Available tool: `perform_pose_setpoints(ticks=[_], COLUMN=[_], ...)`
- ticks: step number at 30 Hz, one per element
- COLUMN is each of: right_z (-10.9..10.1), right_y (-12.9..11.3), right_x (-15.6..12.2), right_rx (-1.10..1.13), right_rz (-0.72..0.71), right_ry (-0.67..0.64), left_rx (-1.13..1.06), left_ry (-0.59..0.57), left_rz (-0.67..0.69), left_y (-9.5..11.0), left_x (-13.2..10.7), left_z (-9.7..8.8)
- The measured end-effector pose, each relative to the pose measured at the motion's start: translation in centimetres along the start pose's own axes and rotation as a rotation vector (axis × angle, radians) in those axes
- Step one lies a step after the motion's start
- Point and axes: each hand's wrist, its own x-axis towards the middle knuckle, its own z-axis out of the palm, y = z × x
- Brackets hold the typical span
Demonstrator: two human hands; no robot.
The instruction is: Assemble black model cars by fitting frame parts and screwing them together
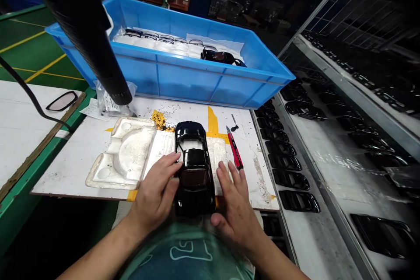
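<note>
A glossy black model car body (195, 194) lies lengthwise in front of me, on a white foam pad (217, 151) on the worktable. My left hand (157, 190) is against its left side, fingers bent and fingertips on the edge near the windscreen opening, the thumb lower down. My right hand (234, 203) is open just right of the car body, its fingers spread and pointing forward over the pad's edge. Whether the right thumb touches the car body I cannot tell. A red utility knife (234, 148) rests beyond the right fingertips.
A moulded white foam block (134, 153) lies left. Behind stands a blue bin (197, 76) with black-framed parts inside. A black tube (98, 48) hangs over the upper left. Racks of black car bodies (291, 179) flank the right. A framed clear part (61, 101) lies far left.
</note>
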Motion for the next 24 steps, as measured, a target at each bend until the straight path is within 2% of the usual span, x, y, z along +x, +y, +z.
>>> perform_pose_setpoints(ticks=[4, 6, 7, 9, 11, 14, 16, 18, 21, 24], right_z=[-0.6, -0.9, -1.0, -1.0, -0.9, -0.7, -0.7, -0.8, -1.0, -1.3], right_y=[-0.9, -1.2, -1.2, -1.4, -1.7, -2.6, -2.9, -2.7, -1.0, 0.8], right_x=[-0.2, -0.3, -0.5, -0.6, -0.4, 0.5, 0.9, 1.0, 0.2, -1.0], right_rx=[0.039, 0.075, 0.083, 0.054, 0.004, 0.006, 0.018, 0.005, -0.033, -0.022], right_rz=[-0.245, -0.378, -0.399, -0.338, -0.268, -0.364, -0.407, -0.329, -0.11, 0.004], right_ry=[-0.068, -0.042, -0.016, 0.024, 0.001, -0.091, -0.105, -0.046, 0.14, 0.284], left_rx=[0.198, 0.246, 0.257, 0.271, 0.266, 0.169, 0.084, 0.043, 0.06, 0.085], left_ry=[-0.311, -0.427, -0.454, -0.453, -0.397, -0.305, -0.264, -0.232, -0.193, -0.191], left_rz=[0.262, 0.291, 0.288, 0.245, 0.155, 0.013, -0.044, -0.114, -0.25, -0.291], left_y=[0.9, 1.0, 1.0, 0.7, 0.4, 0.2, 0.1, 0.1, 0.1, 0.2], left_x=[-0.6, -1.0, -1.1, -1.5, -1.6, -1.5, -1.1, -0.5, 0.5, 1.2], left_z=[-0.5, -0.8, -1.0, -1.3, -1.6, -1.6, -1.4, -0.9, -0.3, 0.2])
